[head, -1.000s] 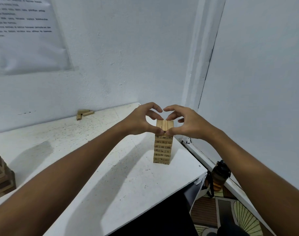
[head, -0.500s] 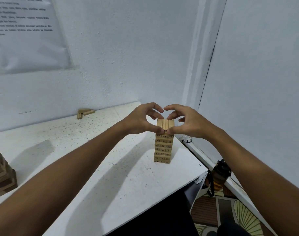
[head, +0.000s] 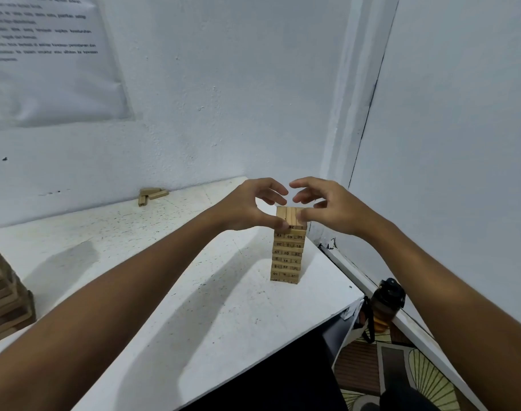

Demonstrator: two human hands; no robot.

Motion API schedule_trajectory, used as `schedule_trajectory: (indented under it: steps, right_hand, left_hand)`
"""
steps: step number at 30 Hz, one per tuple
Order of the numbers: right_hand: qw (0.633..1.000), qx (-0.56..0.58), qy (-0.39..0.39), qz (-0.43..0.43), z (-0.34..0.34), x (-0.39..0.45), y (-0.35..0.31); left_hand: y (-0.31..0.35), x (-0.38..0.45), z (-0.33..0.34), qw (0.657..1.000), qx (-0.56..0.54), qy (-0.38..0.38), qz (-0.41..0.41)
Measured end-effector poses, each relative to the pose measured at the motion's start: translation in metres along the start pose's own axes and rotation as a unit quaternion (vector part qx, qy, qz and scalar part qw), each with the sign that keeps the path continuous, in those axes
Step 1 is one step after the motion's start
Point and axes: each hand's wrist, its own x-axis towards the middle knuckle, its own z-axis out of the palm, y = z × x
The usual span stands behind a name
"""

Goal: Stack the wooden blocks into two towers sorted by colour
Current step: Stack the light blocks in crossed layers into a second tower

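Both grips pinch top layer | light tower below (upright) | left hand, right hand

Looks like a plain back room or small office corner: bare white painted walls, a printed notice sheet taped up, a scuffed white worktop, a drink bottle on patterned flooring.

Printed numbers on the light block tower — 20, 14, 52 among them — wall sheet text illegible.
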Motion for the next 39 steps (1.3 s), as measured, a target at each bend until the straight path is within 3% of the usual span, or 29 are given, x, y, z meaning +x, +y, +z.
schedule_trajectory:
  steps: [39]
  right_hand:
    - [1.0,0.01,-0.013,0.013,0.0025,-0.0035,0.0021]
  left_hand:
    - [0.0014,0.001,0.0027,0.999,-0.034,-0.017,-0.017]
